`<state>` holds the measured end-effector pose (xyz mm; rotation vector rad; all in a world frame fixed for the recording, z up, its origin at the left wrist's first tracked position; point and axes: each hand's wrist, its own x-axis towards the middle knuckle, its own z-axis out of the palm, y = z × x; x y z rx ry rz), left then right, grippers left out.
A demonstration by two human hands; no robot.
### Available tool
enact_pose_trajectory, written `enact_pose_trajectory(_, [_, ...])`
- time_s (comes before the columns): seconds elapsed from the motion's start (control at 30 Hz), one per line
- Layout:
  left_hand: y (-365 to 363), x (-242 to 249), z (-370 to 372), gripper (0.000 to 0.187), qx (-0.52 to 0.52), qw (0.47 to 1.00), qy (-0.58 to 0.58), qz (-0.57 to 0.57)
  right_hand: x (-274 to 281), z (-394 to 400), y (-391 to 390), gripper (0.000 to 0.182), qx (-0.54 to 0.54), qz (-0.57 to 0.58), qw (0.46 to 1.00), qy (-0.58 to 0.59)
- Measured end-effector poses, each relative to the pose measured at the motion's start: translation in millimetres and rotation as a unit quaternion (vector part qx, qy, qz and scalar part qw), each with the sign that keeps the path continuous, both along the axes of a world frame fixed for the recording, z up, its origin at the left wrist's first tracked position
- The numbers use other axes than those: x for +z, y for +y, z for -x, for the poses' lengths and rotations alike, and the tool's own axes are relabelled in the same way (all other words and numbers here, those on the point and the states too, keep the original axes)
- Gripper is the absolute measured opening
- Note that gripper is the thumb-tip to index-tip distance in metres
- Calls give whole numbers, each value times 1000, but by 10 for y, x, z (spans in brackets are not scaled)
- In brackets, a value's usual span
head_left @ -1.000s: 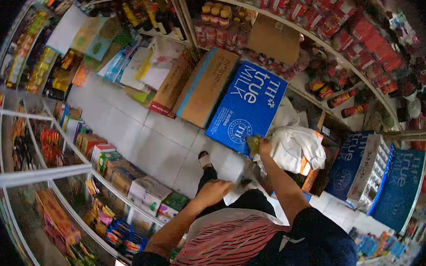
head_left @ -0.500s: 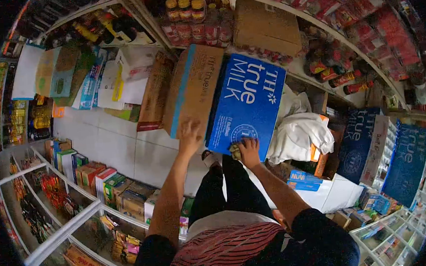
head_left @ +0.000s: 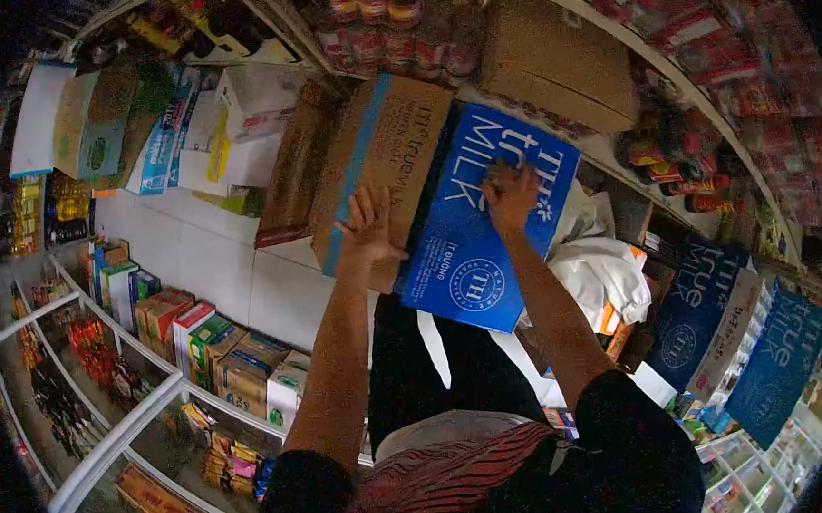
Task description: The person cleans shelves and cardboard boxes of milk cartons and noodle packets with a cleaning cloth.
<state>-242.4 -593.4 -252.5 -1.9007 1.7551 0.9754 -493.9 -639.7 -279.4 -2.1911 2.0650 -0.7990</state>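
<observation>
My left hand (head_left: 368, 229) lies with spread fingers on top of a brown TH true MILK carton (head_left: 393, 129) with a light-blue stripe. Beside that carton, on its right, is a blue TH true MILK carton (head_left: 443, 240). My right hand (head_left: 514, 197) is over the white lettering on the blue carton's upper part, smeared by motion. A small crumpled cloth showed under this hand a moment earlier; now the hand hides it, and none lies where the hand was.
White plastic bags (head_left: 598, 277) lie right of the blue carton. More blue milk cartons (head_left: 701, 308) stand farther right. A brown carton (head_left: 557, 60) and bottles sit on the back shelf. Glass cases (head_left: 145, 408) are at lower left, above white floor tiles (head_left: 182, 249).
My right hand has moved up and away across the blue carton, from its near edge to the large lettering. My left hand has shifted slightly on the brown carton, fingers now spread. The view has turned slightly.
</observation>
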Motion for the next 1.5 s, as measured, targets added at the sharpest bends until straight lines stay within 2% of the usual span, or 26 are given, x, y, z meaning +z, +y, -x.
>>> enact_pose_trajectory(0.1, [17,-89,-1,129,-8,1000,-14,20,-147,-550,389,34,156,-42,984,-70])
enact_pose_trajectory(0.17, [35,-56,0,129,-4,1000,-6,0,-759,-787,1155,37,198,-211,955,68])
enact_pose_trajectory(0.23, [-81,43,-20,128,-1,1000,-1,-7,-157,-774,1587,38,329,-109,937,45])
enact_pose_trajectory(0.33, [-40,107,-44,128,11,998,24,-52,-100,-610,1765,41,393,-159,906,8])
enact_pose_trajectory(0.37, [-4,31,-54,128,5,1000,20,-8,-153,-515,1687,41,391,-164,906,6])
enact_pose_trajectory(0.43, [70,-86,-46,129,-1,999,20,30,-300,-342,1238,44,479,-96,865,117])
enact_pose_trajectory(0.47, [99,-132,-36,129,1,998,10,58,-328,-332,933,46,354,-268,895,-49])
enact_pose_trajectory(0.5, [113,-165,-33,130,3,996,-2,87,-321,-346,567,47,201,-418,860,-210])
enact_pose_trajectory(0.53, [134,-193,-50,130,3,996,-1,85,-326,-332,237,46,264,-37,962,59])
enact_pose_trajectory(0.57, [151,-204,-81,129,-15,992,9,123,-200,-333,-103,47,199,-96,943,248])
enact_pose_trajectory(0.63, [97,-162,-109,129,-33,986,19,163,-373,-160,-673,48,113,8,993,43])
enact_pose_trajectory(0.73, [-13,-106,-151,127,-60,997,0,43,-431,-230,-1045,51,45,46,997,36])
enact_pose_trajectory(0.83, [145,-499,-253,124,-73,992,27,101,-549,-395,-701,51,120,-12,984,127])
enact_pose_trajectory(0.9, [243,-828,-258,121,-171,899,-179,360,-363,-548,-62,49,132,-93,983,87])
enact_pose_trajectory(0.93, [189,-642,-242,121,-168,900,-179,360,-304,-624,304,48,159,-140,977,3])
enact_pose_trajectory(0.97, [83,-287,-228,121,-96,970,-46,219,-295,-692,735,46,166,-173,971,9])
enact_pose_trajectory(1.0, [20,-85,-223,120,-20,994,88,68,-331,-747,1130,42,189,-268,945,-3])
enact_pose_trajectory(1.07, [61,-177,-231,121,-23,992,85,94,-226,-813,1716,41,318,-230,919,34])
enact_pose_trajectory(1.17, [16,-81,-240,121,-30,994,75,78,-425,-656,1755,39,383,-267,884,-34])
enact_pose_trajectory(1.23, [16,-131,-231,121,-33,996,73,41,218,-736,1012,40,315,-427,846,-61])
enact_pose_trajectory(1.27, [104,-318,-231,122,-45,990,49,126,308,-780,684,42,244,-493,833,-62])
enact_pose_trajectory(1.3, [187,-486,-217,122,-54,976,24,209,115,-693,444,44,225,-424,875,-61])
enact_pose_trajectory(1.33, [228,-629,-203,122,-51,977,24,207,-74,-599,202,47,205,-352,912,-59])
enact_pose_trajectory(1.37, [243,-755,-196,123,-67,955,-20,288,-71,-622,-87,49,121,-290,947,-68])
enact_pose_trajectory(1.43, [187,-677,-205,123,-84,925,-67,363,-737,-325,-614,46,174,-43,978,105])
enact_pose_trajectory(1.5, [20,-184,-207,121,-21,998,50,35,-574,-228,-971,47,148,6,988,-41])
